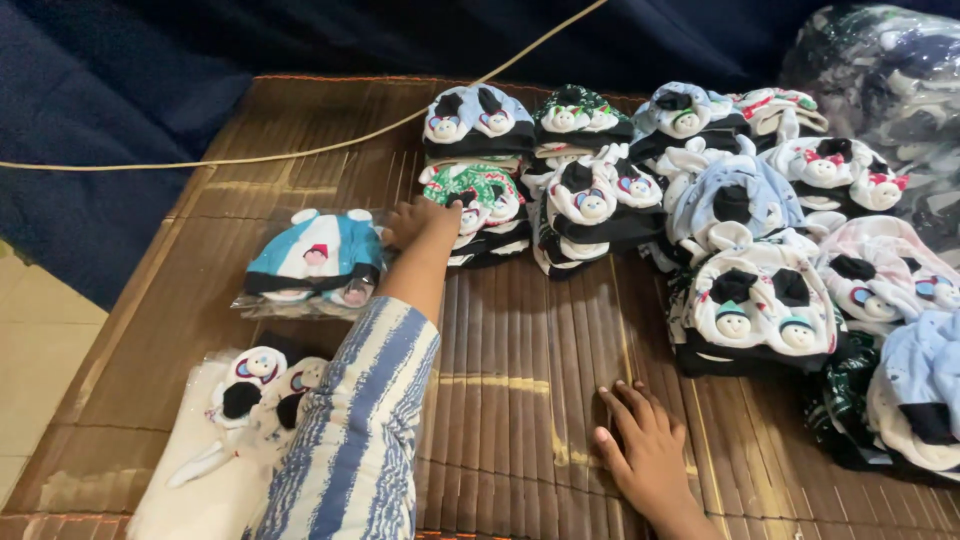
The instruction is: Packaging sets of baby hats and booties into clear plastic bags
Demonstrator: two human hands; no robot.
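Note:
My left hand [418, 222], in a blue-and-white striped sleeve, reaches forward and touches a stack of baby hats with a green-and-white patterned one [475, 190] on top. Whether its fingers grip the stack is hidden. Just left of that hand lies a blue-and-white hat in a clear bag [315, 262]. My right hand [645, 455] rests flat, fingers spread, on the brown bamboo mat [520, 360], holding nothing. A white hat with little snowman faces [262, 390] lies beside my left forearm.
Several stacks of snowman-faced hats [760, 300] crowd the mat's right and far side. A clear plastic bag of more hats [880, 70] sits at the far right. A pale cord [300, 150] crosses the dark blue cloth behind. Tiled floor [40, 340] shows at left.

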